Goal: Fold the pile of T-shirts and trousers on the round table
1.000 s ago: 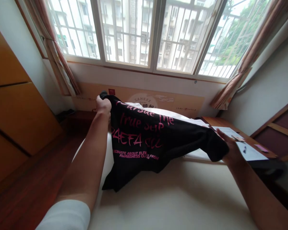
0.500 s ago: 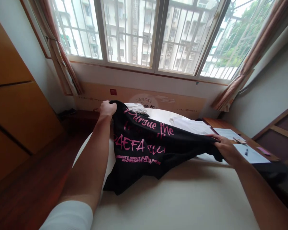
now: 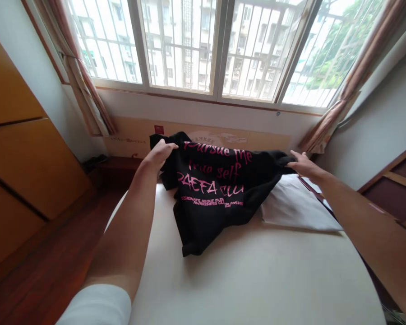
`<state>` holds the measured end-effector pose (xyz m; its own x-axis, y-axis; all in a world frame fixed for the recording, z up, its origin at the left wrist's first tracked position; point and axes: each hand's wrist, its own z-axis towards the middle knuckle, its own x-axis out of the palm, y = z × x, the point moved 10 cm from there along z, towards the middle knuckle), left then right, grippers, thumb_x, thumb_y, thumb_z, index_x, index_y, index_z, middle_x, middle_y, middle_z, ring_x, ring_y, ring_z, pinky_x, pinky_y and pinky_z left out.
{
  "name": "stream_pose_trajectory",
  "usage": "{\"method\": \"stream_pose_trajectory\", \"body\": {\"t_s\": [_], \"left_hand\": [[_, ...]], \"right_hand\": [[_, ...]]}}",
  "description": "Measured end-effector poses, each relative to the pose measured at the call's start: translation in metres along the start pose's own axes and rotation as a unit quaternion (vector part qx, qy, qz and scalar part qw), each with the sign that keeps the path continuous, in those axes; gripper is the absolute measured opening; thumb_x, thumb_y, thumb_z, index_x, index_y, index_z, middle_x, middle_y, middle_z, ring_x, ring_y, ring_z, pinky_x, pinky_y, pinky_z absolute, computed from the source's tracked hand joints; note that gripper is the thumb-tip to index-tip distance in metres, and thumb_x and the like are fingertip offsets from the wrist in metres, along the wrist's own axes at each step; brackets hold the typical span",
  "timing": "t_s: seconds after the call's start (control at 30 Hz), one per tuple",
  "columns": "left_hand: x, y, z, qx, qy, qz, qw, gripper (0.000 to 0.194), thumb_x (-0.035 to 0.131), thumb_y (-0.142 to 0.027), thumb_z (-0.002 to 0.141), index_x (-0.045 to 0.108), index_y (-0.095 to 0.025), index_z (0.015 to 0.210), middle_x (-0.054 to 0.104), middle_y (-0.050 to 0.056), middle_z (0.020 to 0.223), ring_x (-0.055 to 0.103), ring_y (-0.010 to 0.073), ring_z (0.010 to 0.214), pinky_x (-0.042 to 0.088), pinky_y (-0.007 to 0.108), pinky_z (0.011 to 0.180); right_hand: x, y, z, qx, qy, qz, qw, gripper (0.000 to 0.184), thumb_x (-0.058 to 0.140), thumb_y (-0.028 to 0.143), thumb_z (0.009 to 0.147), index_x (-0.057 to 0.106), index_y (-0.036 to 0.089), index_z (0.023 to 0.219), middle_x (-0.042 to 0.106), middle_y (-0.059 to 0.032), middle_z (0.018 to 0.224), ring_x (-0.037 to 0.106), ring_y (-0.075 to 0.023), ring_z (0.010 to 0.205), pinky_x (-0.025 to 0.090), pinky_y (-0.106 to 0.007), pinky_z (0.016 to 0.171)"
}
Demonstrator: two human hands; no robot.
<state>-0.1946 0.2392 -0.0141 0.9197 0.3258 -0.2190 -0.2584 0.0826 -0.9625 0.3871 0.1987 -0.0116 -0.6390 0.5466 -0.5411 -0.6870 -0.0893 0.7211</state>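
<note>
A black T-shirt [image 3: 209, 212] with pink lettering is stretched between my two hands above the white round table [image 3: 264, 280]. My left hand [image 3: 159, 153] grips its upper left part, with more black cloth bunched beyond the fingers. At the upper right, my right hand [image 3: 304, 163] pinches the cloth between thumb and fingers. The shirt's lower edge hangs down to the tabletop, or close to it. Under and beside my right hand lies a folded white garment [image 3: 297, 207] on the table.
Behind the table stands a barred window [image 3: 216, 54] with tied curtains [image 3: 84, 95] at its sides. An orange-brown cabinet [image 3: 16, 149] is on the left. A wooden frame with dark panels [image 3: 385, 194] leans at the right.
Both hands have risen, the right one most, and the black T-shirt is lifted and spread flatter with more lettering showing. More of the folded white garment is uncovered.
</note>
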Motion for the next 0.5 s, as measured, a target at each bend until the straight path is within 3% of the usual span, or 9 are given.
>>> {"method": "stream_pose_trajectory", "body": {"t_s": [0.07,0.17,0.2,0.27,0.33,0.4,0.5], "left_hand": [[0.008,0.004,-0.005,-0.031,0.028,0.103,0.994,0.035,0.070,-0.029,0.077,0.071,-0.012,0.108,0.075,0.013,0.087,0.073,0.0300,0.076,0.059,0.039,0.070],[0.018,-0.022,-0.015,0.030,0.046,0.214,0.975,0.026,0.069,-0.035,0.079,0.073,-0.015,0.094,0.076,0.011,0.084,0.073,0.0307,0.076,0.055,0.037,0.066],[0.025,-0.034,-0.022,0.062,0.065,0.241,0.966,0.026,0.069,-0.036,0.080,0.074,-0.016,0.095,0.076,0.010,0.086,0.073,0.0295,0.079,0.054,0.034,0.067],[0.045,-0.055,-0.042,0.106,0.142,0.278,0.944,0.029,0.067,-0.040,0.083,0.076,-0.019,0.101,0.078,0.007,0.092,0.073,0.0262,0.085,0.053,0.030,0.070],[0.070,-0.073,-0.073,0.135,0.249,0.301,0.911,0.035,0.066,-0.045,0.086,0.077,-0.022,0.110,0.079,0.005,0.097,0.072,0.0233,0.090,0.052,0.027,0.074],[0.094,-0.086,-0.114,0.160,0.358,0.327,0.860,0.040,0.065,-0.048,0.087,0.077,-0.023,0.115,0.079,0.004,0.099,0.071,0.0214,0.091,0.051,0.026,0.076],[0.125,-0.091,-0.178,0.178,0.482,0.376,0.771,0.039,0.065,-0.048,0.086,0.077,-0.022,0.112,0.078,0.003,0.097,0.070,0.0201,0.088,0.049,0.025,0.071]], "right_hand": [[0.015,0.007,-0.017,-0.006,0.013,-0.071,0.997,0.068,0.086,0.021,0.059,0.071,0.011,0.125,0.053,-0.0309,0.151,0.049,-0.0529,0.141,0.042,-0.064,0.112],[0.048,0.052,-0.080,-0.147,0.102,-0.125,0.976,0.037,0.078,0.038,0.078,0.073,0.019,0.110,0.072,-0.0176,0.124,0.062,-0.0401,0.125,0.049,-0.051,0.105],[0.064,0.066,-0.111,-0.191,0.173,-0.119,0.959,0.027,0.070,0.044,0.087,0.073,0.021,0.100,0.075,-0.0131,0.109,0.068,-0.0340,0.109,0.053,-0.045,0.094],[0.093,0.078,-0.172,-0.201,0.322,-0.113,0.918,0.036,0.059,0.053,0.098,0.065,0.023,0.079,0.071,-0.0051,0.078,0.066,-0.0231,0.075,0.050,-0.034,0.069],[0.111,0.084,-0.221,-0.205,0.412,-0.121,0.880,0.037,0.063,0.053,0.096,0.062,0.023,0.074,0.067,-0.0015,0.071,0.061,-0.0189,0.065,0.043,-0.031,0.061],[0.118,0.092,-0.245,-0.224,0.409,-0.126,0.876,0.025,0.072,0.046,0.090,0.062,0.023,0.083,0.070,-0.0017,0.082,0.062,-0.0196,0.072,0.042,-0.031,0.065],[0.123,0.094,-0.246,-0.235,0.324,-0.127,0.908,0.029,0.077,0.043,0.085,0.056,0.023,0.092,0.069,-0.0042,0.094,0.063,-0.0225,0.081,0.042,-0.032,0.070]]}}
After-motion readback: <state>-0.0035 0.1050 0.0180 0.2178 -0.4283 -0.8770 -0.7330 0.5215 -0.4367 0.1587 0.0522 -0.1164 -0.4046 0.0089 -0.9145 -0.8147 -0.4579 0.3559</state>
